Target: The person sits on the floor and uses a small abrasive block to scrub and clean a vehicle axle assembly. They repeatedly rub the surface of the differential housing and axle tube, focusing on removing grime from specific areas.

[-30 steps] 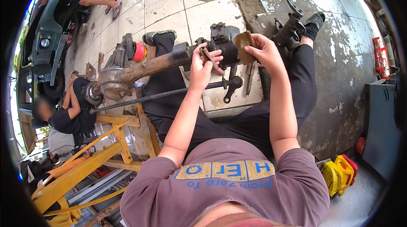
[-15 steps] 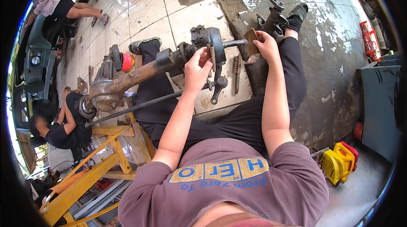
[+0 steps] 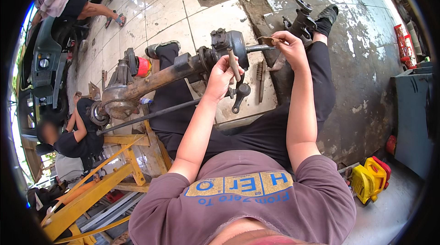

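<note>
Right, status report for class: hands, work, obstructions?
Left hand gripping tan strip. Right hand pinching brown sheet by metal shaft. Wire brush on floor, seemingly clear.

Bright daylight glares off the tiled floor (image 3: pixel 170 18), with fisheye bending toward dark, vignetted edges.

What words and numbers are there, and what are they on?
Purple shirt: big blue letters in gold squares, with smaller blue writing; I won't copy it out.
Red tin: label too small and blurred to read.
Red containers at the right: markings too small to read.
</note>
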### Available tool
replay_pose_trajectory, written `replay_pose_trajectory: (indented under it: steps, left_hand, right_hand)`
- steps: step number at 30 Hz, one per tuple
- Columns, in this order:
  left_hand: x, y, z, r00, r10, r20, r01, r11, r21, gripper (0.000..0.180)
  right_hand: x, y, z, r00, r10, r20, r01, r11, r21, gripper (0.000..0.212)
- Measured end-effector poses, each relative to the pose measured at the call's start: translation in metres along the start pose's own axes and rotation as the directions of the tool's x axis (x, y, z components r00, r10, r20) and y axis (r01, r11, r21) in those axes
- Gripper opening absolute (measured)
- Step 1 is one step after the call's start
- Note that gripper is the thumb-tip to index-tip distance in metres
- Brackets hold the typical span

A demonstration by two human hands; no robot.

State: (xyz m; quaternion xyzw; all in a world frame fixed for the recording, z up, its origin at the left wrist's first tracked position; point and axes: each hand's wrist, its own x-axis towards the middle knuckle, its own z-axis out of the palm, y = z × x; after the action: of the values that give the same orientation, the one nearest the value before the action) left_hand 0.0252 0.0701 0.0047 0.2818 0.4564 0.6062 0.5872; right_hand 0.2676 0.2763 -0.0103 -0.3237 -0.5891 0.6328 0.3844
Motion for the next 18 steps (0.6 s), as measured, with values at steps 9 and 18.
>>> replay_pose_trajectory:
  steps: [9, 18]
  left_hand:
    - [0.004, -0.001, 0.004, 0.989, 0.035, -0.147, -0.005, 0.979, 0.204, 0.026]
    - [0.001, -0.002, 0.009, 0.97, 0.171, -0.171, -0.104, 0.934, 0.342, 0.031]
  right_hand:
    - [-0.008, -0.03, 0.038, 0.882, -0.378, 0.28, 0.41, 0.91, -0.061, 0.04]
    - [-0.004, -0.007, 0.003, 0.997, -0.033, -0.065, 0.007, 0.927, -0.374, 0.038]
